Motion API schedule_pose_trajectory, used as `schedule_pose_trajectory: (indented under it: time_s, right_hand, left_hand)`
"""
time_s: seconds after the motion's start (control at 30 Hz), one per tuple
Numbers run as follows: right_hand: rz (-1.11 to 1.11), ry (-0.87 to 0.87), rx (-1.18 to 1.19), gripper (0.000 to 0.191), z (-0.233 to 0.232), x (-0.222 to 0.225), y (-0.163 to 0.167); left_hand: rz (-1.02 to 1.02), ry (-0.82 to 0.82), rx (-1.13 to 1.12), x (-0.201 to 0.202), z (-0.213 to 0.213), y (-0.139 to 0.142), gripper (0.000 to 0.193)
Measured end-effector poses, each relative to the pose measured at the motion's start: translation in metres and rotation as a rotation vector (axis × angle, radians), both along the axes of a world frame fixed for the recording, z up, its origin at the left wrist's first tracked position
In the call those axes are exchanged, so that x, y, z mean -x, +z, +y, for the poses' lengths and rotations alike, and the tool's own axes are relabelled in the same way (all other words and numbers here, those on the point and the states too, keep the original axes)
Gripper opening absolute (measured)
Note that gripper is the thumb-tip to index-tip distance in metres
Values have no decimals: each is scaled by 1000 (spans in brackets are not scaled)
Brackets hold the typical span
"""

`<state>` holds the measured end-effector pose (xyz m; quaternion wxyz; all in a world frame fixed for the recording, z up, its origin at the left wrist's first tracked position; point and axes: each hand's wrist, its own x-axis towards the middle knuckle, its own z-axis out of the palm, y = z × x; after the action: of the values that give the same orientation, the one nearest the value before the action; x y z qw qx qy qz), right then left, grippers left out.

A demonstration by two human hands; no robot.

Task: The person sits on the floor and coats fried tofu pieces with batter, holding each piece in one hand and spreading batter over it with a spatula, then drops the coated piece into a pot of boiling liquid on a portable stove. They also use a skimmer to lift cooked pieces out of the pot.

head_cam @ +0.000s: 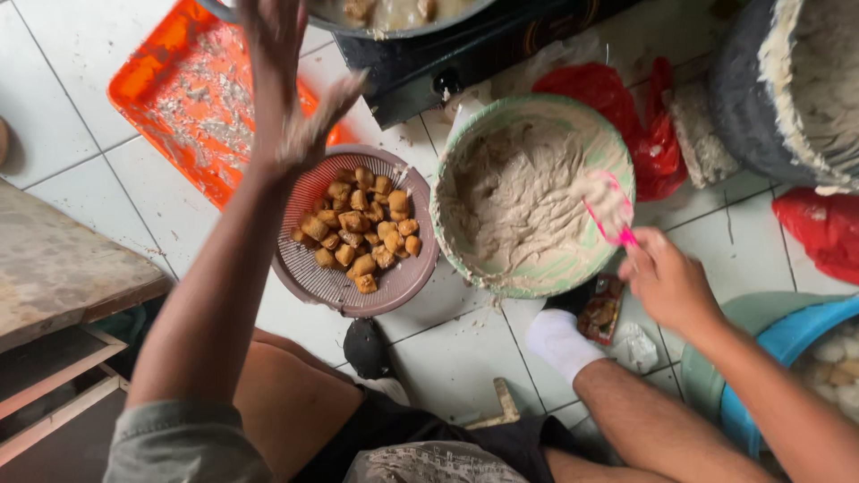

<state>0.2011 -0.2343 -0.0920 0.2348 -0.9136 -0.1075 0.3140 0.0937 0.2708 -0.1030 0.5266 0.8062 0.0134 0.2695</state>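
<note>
**Packaging in view, placed relative to the green batter bowl (pixel 573 268)**

- Small printed sachet (pixel 601 310): flat, dark with red and brownish print, lying on the floor tiles just below the bowl's lower right rim, beside a white-socked foot.
- Clear crumpled wrapper (pixel 637 344): below and right of the bowl, near the sachet.
- Red plastic bag (pixel 626 112): crumpled, touching the bowl's upper right rim.
- Second red plastic bag (pixel 823 228): far right of the bowl, well apart.

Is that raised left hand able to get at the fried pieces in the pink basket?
Probably yes: the left hand, open and smeared with batter, hangs just above the pink basket, and nothing covers the fried pieces.
</note>
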Motion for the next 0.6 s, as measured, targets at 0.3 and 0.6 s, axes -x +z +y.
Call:
schedule_pose_trajectory:
  time_s: [0.3,0.6]
  right_hand:
    - [-137,-72,-168,17,108,-26,-130]
    - [358,-545,-701,23,178,19,-112]
  left_hand:
    - [329,430,277,108,-76,-72,109]
    - [446,532,215,111,-55,-50,97]
